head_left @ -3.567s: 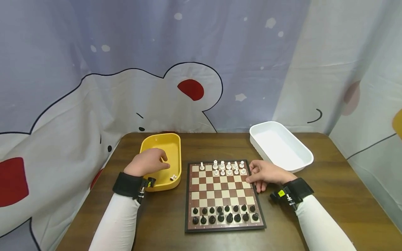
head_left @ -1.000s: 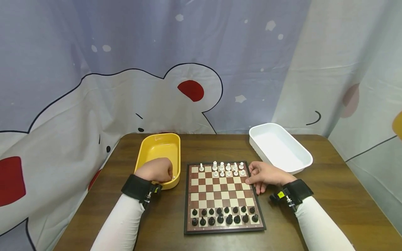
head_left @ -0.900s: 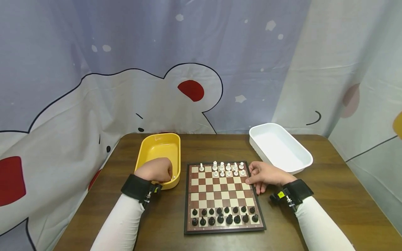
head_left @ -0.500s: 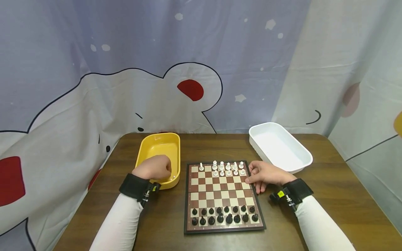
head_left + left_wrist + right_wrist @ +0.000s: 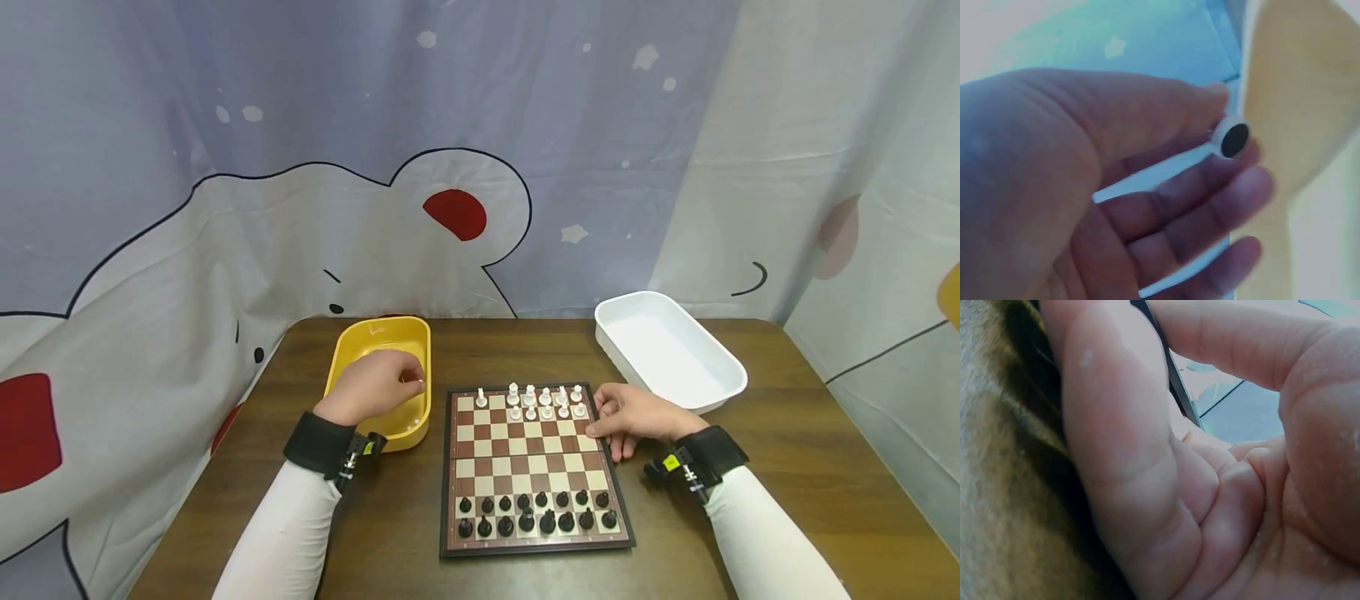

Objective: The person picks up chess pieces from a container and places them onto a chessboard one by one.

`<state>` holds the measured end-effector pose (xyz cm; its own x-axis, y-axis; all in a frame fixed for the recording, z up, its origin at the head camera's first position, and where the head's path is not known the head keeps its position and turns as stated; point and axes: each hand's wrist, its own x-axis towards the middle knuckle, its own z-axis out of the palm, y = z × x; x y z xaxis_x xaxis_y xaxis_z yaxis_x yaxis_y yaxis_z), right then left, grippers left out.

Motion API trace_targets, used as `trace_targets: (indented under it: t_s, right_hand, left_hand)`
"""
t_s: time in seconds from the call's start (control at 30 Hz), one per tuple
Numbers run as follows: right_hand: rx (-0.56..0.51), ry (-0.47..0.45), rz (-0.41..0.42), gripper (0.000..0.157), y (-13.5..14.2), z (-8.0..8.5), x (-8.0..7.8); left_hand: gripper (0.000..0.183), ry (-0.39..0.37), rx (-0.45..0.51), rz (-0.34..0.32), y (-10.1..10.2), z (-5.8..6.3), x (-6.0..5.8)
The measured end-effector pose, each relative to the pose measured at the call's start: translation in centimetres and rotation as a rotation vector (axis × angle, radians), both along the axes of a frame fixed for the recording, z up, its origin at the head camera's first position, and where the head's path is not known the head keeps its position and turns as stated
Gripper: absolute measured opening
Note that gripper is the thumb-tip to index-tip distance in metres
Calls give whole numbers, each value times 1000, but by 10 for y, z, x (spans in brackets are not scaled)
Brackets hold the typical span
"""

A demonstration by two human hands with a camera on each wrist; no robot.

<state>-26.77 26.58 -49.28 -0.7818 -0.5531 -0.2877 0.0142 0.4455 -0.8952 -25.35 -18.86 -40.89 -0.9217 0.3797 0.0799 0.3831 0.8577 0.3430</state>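
My left hand is over the yellow tray, pinching a small white chess piece between thumb and fingers. The round black base of that piece faces the camera in the left wrist view; its upper part is hidden by the fingers. At the right edge of the chessboard, my right hand grips the rim with the thumb on top. White chess pieces stand along the far side of the board, with gaps at the left. Two rows of black chess pieces line the near side.
Small white bits, likely more chess pieces, lie at the near end of the yellow tray. A white tray stands at the back right, close behind my right hand. A patterned curtain hangs behind the wooden table.
My left hand dipped low into the yellow tray, then rose and shifted up and right, now with the white chess piece in its fingertips. The right hand has stayed on the board's edge.
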Motion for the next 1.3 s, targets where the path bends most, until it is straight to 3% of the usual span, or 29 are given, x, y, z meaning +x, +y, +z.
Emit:
trace_targets:
  t_s: [0.2, 0.37, 0.5, 0.83, 1.3]
  right_hand:
    - [1, -2, -2, 46, 0, 1, 0]
    - [6, 6, 0, 45, 0, 1, 1]
    - [0, -6, -4, 46, 0, 1, 1]
    - [-14, -17, 2, 47, 0, 5, 3]
    - [-14, -15, 7, 47, -1, 3, 2]
  left_hand:
    - [11, 92, 148, -30, 12, 5, 5]
    - [14, 77, 287, -29, 23, 3, 8]
    - [15, 78, 325, -55, 31, -1, 9]
    - [17, 90, 335, -96, 57, -9, 18]
    - [13, 173, 162, -169, 86, -25, 19]
